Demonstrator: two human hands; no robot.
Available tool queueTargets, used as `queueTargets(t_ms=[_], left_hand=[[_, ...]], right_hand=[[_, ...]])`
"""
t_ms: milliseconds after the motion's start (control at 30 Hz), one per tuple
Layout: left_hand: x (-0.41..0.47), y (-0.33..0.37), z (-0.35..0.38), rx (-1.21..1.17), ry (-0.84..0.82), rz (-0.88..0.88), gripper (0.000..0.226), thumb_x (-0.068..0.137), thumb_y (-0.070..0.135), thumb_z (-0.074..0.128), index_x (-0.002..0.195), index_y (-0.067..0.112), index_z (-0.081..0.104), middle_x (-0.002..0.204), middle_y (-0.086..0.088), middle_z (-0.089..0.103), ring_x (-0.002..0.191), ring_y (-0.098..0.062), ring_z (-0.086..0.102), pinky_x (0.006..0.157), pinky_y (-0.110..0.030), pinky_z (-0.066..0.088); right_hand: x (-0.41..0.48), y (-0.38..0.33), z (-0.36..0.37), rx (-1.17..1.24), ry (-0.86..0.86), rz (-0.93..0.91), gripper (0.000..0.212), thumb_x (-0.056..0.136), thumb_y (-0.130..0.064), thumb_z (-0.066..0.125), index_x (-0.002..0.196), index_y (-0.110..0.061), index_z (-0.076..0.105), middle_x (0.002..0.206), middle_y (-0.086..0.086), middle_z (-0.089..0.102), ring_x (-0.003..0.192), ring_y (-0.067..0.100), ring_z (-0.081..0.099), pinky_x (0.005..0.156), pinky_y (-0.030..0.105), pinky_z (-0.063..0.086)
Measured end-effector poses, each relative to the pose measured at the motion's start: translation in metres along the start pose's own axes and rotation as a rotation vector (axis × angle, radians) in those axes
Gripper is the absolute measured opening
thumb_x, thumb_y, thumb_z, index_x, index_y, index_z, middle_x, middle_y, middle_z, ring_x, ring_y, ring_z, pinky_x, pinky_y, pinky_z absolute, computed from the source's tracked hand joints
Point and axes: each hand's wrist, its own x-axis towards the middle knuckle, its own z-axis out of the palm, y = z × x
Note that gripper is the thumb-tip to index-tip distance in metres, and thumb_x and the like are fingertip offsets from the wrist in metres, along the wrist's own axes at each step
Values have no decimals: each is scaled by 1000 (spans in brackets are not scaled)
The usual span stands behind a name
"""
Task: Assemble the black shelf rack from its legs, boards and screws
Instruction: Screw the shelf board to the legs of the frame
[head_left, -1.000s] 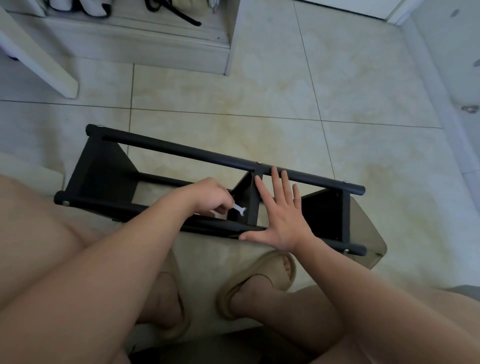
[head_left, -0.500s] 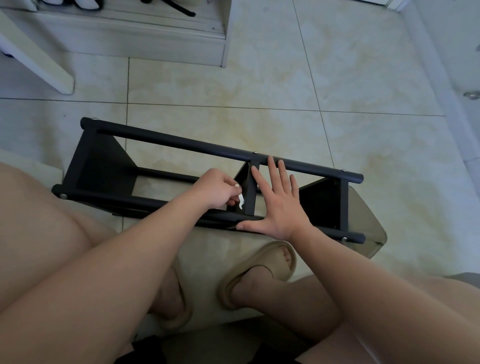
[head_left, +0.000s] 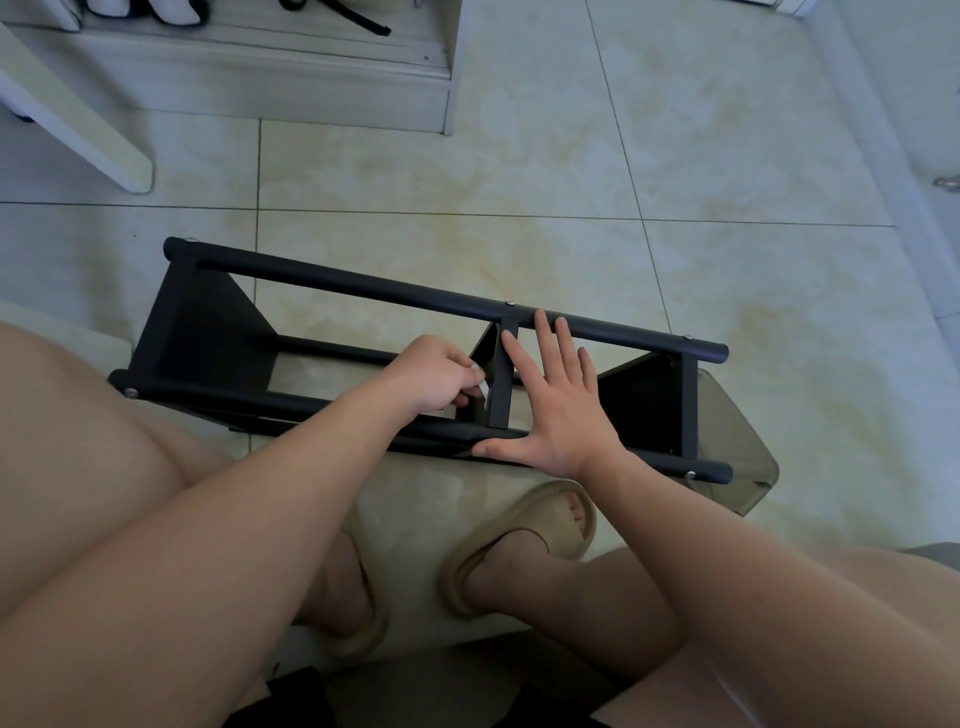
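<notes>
rack: the black rack (head_left: 363, 285) is lying on its side on the tiled floor (head_left: 727, 156). Its long legs run left to right, just past the person's knees.
boards: three boards stand between the legs, a left board (head_left: 208, 332), a middle board (head_left: 503, 384) and a right board (head_left: 644, 405).
screws: there are shiny heads at the leg ends, plus one screw (head_left: 510, 303) on the far leg right above the middle board.
left hand: the left hand (head_left: 434, 376) is curled up just left of the middle board, with the fingertips pinching a small white tool (head_left: 485, 391). Only a sliver of it pokes out, so I honestly can't tell what it's sitting on.
right hand: the right hand (head_left: 558, 410) is flat with straight, spread fingers and isn't gripping anything. The palm presses on the near leg and the thumb lies along it. The fingers stretch across just right of the middle board, up to the far leg.
under the rack: a see-through plastic sheet (head_left: 748, 431) sticks out at the right end and on the near side.
feet: tan sandals (head_left: 519, 525), close to the near leg.
far left: a white furniture leg (head_left: 88, 130), with a low white cabinet base (head_left: 260, 83) behind it.
</notes>
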Motion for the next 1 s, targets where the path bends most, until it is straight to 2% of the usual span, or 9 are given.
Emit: queueTargets(t_ms=[100, 333, 700, 1000], left_hand=[[1, 1, 1, -10, 2, 0, 14, 97, 24, 63, 97, 13, 72, 86, 5, 76, 72, -6, 69, 62, -22, 45], [1, 2, 1, 18, -35, -31, 12, 95, 22, 64, 86, 19, 71, 70, 12, 74, 72, -6, 69, 64, -23, 48], [0, 4, 1, 1, -55, -61, 16, 96, 22, 63, 82, 18, 71, 74, 10, 75, 74, -8, 69, 72, -26, 51], [-2, 5, 2, -16, -24, -33, 13, 96, 21, 62, 86, 17, 69, 80, 7, 75, 71, -8, 67, 70, -24, 49]], right_hand=[[0, 0, 0, -1, -4, 2, 127, 61, -98, 44, 162, -37, -3, 167, 0, -26, 151, 22, -32, 124, 57, -3], [0, 1, 1, 1, 6, 1, 127, 61, -98, 46, 161, -37, -2, 167, 1, -25, 151, 22, -31, 125, 56, -3], [0, 0, -1, -61, -7, -2, 127, 62, -99, 39, 162, -35, -5, 167, 4, -26, 151, 24, -32, 123, 58, -10], [0, 0, 1, -44, -2, 1, 127, 61, -100, 40, 161, -36, -5, 167, 2, -26, 150, 23, -32, 123, 57, -9]])
